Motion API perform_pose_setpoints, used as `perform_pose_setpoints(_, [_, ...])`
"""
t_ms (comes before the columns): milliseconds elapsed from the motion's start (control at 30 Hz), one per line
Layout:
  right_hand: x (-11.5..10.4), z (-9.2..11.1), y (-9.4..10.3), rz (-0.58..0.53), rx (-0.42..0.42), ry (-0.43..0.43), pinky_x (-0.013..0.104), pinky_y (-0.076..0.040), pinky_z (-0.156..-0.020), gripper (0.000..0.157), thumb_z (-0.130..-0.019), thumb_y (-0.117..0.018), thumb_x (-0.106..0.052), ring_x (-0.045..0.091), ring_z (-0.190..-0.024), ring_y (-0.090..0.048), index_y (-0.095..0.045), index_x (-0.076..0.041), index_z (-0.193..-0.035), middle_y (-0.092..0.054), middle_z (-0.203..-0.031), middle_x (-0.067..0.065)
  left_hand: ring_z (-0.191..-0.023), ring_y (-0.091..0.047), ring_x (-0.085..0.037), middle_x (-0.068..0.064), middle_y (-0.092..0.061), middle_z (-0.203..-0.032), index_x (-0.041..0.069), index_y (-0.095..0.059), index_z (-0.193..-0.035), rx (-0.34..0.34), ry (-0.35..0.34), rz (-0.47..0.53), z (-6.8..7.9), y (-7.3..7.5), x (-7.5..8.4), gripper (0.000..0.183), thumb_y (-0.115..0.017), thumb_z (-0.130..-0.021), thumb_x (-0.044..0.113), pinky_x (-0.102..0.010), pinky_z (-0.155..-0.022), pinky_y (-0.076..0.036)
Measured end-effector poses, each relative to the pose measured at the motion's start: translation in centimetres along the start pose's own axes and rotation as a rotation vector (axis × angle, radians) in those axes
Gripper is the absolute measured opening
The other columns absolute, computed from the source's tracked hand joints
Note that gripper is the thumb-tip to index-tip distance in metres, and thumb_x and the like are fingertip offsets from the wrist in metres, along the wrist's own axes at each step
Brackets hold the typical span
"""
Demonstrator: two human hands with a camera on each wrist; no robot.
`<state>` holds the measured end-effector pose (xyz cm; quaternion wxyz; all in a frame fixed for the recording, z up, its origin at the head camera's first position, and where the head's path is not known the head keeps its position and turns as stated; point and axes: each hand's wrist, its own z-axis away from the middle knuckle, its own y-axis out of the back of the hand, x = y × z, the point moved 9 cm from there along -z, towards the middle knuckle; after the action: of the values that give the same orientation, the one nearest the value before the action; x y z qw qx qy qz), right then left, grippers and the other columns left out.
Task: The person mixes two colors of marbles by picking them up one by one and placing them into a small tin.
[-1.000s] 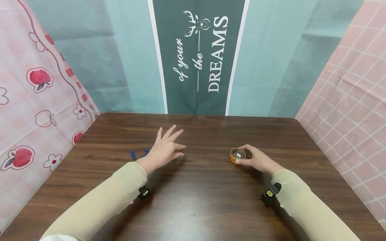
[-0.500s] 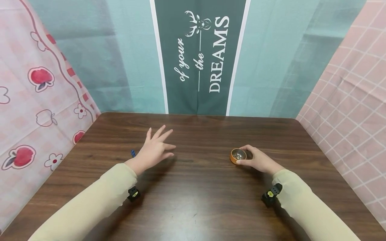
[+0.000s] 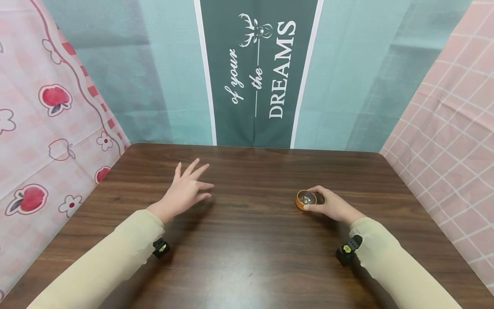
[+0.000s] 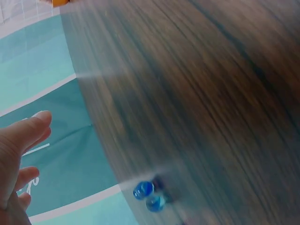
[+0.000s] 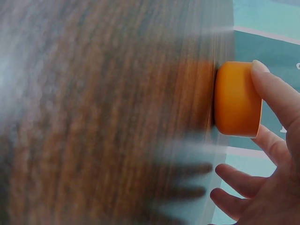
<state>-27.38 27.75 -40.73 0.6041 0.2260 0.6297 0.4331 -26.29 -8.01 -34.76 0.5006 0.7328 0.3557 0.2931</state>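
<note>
On the right of the head view stands a small orange bowl [image 3: 305, 200] with a shiny metal inside. My right hand [image 3: 333, 206] pinches its rim between thumb and a finger. In the right wrist view the orange bowl [image 5: 238, 99] is upright on the table, and the other fingers [image 5: 239, 180] are spread beside it. My left hand [image 3: 182, 189] hovers over the left half of the table, fingers spread, holding nothing. Below it, two blue glass marbles [image 4: 143, 190] lie on the wood in the left wrist view. The left hand and arm hide the marbles in the head view.
The dark wooden table [image 3: 239, 240] reaches to a teal cloth [image 3: 347, 86] at the back. Pink cloths hang at the left [image 3: 58, 141] and right. A black wrist camera [image 3: 161, 248] sits under each sleeve.
My left hand has moved left, fingers still spread, covering the blue marbles that showed earlier beside it. The right hand and the bowl have stayed in place.
</note>
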Motion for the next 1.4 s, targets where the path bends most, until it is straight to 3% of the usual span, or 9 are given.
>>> perform_pose_setpoints(500, [0.1, -0.1, -0.2, -0.012, 0.007, 0.031, 0.052, -0.041, -0.088, 0.064, -0.081, -0.069, -0.043, 0.034, -0.108, -0.051, -0.049, -0.003, -0.127, -0.053, -0.119, 0.019, -0.139, -0.014, -0.035, -0.014, -0.037, -0.144, 0.018, -0.075, -0.102, -0.025, 0.032, -0.004, 1.5, 0.1, -2.5, 0.028, -0.078, -0.075, 0.024, -0.069, -0.100, -0.003])
perform_pose_setpoints(1100, [-0.1, -0.1, 0.0, -0.007, 0.013, 0.026, 0.054, -0.040, -0.089, 0.066, -0.081, -0.070, -0.044, 0.036, -0.109, -0.050, -0.049, -0.002, -0.126, -0.053, -0.121, 0.021, -0.137, -0.017, -0.040, -0.020, -0.040, -0.141, 0.015, -0.076, -0.096, -0.101, 0.146, -0.021, 4.6, -0.9, -6.8, 0.022, -0.077, -0.076, 0.022, -0.071, -0.099, -0.002])
perform_pose_setpoints(1400, [-0.2, 0.0, 0.0, -0.006, 0.009, 0.029, 0.054, -0.040, -0.088, 0.064, -0.081, -0.069, -0.043, 0.036, -0.109, -0.051, -0.049, -0.002, -0.127, -0.053, -0.121, 0.021, -0.134, -0.021, -0.043, -0.021, -0.044, -0.137, 0.016, -0.077, -0.093, -0.133, 0.139, -0.050, 5.1, -2.0, -6.9, 0.020, -0.078, -0.074, 0.024, -0.071, -0.098, -0.005])
